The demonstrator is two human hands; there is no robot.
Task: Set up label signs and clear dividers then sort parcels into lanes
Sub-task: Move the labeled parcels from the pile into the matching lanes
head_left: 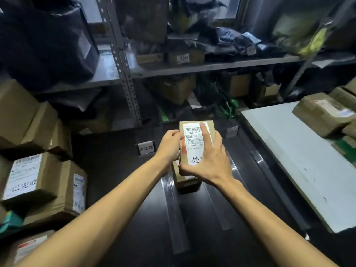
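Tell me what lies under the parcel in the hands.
A second cardboard box on the dark table. The held parcel, left hand and right hand cover most of its top and label.

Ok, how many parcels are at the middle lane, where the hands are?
2. The upper parcel is held by the left hand and right hand; the lower parcel lies on the dark table beneath it, partly hidden. Others may be hidden behind.

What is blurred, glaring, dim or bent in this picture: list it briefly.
Head view: the parcel label reads sharp between the left hand and right hand. The upper shelf and yellow bag smear with blur. Glare streaks the clear divider on the dark table. The shelf upright leans from wide-angle distortion.
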